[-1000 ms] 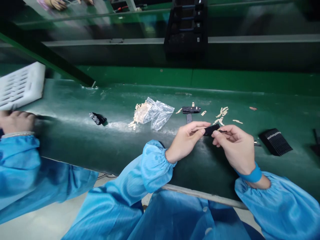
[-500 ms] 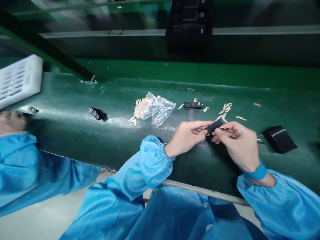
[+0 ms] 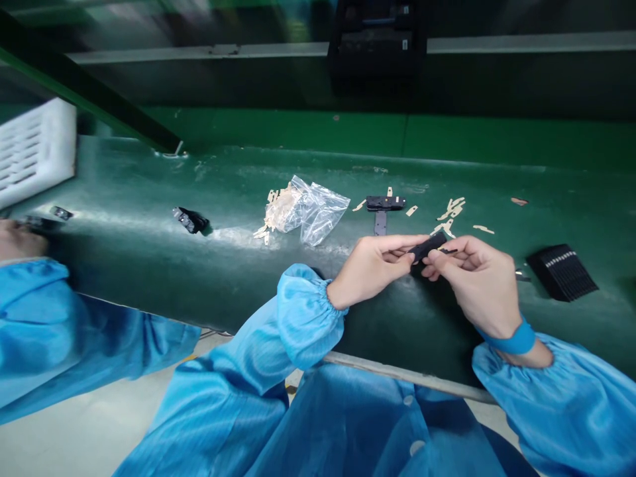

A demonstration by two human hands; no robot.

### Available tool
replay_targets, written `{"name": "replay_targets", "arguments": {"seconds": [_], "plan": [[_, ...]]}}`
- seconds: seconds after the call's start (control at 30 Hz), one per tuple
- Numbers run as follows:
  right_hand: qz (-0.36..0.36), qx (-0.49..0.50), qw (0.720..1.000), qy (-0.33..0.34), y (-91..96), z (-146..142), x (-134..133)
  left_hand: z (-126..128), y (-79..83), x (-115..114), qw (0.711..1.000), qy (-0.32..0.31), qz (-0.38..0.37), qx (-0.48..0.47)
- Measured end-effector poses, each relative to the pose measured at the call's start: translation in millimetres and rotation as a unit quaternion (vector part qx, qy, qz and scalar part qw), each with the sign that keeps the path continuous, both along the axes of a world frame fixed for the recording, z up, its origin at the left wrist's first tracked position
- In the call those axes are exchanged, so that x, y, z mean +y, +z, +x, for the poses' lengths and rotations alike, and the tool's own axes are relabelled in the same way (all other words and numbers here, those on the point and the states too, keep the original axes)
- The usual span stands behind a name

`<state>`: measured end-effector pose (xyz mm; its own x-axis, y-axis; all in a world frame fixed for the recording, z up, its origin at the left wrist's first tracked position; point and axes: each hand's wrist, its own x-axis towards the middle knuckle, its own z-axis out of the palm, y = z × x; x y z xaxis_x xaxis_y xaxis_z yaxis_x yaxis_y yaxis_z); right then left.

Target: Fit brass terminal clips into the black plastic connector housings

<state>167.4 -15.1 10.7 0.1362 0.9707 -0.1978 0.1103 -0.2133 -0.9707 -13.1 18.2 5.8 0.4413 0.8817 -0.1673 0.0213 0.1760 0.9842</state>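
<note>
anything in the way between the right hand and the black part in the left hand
Nothing visible: the right hand has its fingertips at the black part that the left hand grips, and the pale pieces lie beyond both hands.

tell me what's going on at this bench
A person's left hand holds a small black part above the green bench, while the right hand meets it, pinching a thin dark piece. Beyond the hands lie loose pale pieces and a clear plastic bag; a ribbed black stack sits to the right. A co-worker's hand is at far left.
</note>
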Motion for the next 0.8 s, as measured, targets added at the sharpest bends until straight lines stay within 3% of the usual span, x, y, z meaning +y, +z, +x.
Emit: {"name": "replay_targets", "arguments": {"seconds": [0.8], "plan": [[0.010,-0.002,1.000,-0.002,-1.2,-0.3,1.0,1.2,-0.1,0.0,1.000,-0.001,-0.011,-0.010]]}}
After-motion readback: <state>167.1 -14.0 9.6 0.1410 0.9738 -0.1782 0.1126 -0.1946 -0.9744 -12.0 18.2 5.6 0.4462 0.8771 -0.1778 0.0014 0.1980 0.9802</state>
